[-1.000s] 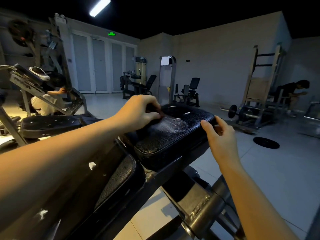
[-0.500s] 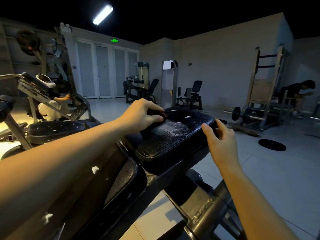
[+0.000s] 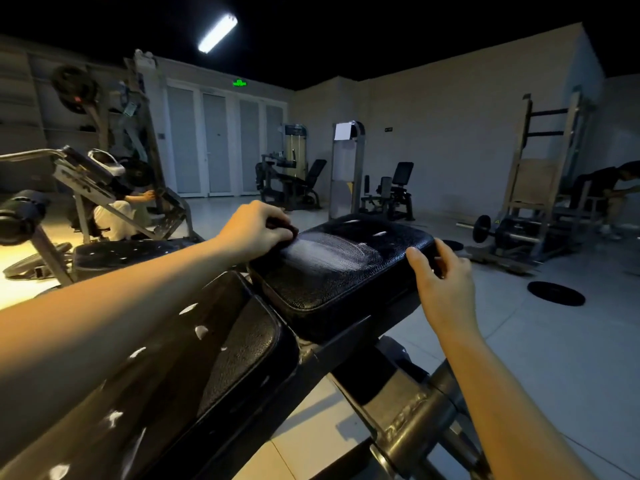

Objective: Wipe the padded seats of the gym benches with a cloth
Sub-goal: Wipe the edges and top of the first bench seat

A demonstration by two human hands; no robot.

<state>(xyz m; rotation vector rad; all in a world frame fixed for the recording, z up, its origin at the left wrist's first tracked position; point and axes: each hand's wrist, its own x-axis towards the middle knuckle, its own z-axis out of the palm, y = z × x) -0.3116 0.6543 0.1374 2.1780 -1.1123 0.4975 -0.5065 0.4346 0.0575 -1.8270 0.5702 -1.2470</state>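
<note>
Two bare hands work on one gym bench, and we look down on them from head height. Our left hand is curled around a small dark cloth and presses it onto the far left edge of the black pebble-textured padded seat, which sits at the centre of the view. A pale, damp-looking streak crosses the seat top from the cloth toward the right. Our right hand grips the seat's right edge, thumb on top and fingers hooked over the side. We judge several risks from here. The cloth sits so near the edge that one more outward stroke could carry it off the pad and drop it onto the pale tiled floor. The streak covers only a middle band, so the near part of the seat may go unwiped if our strokes stay this narrow. The bracing hand hides its own corner, which could be missed unless we shift it. A slick surface might also let that thumb slide. The black backrest pad lies under our left forearm, and the grey steel frame lies below the right. A black round weight plate lies on the floor to the right, something we could trip on when moving to another bench.
</note>
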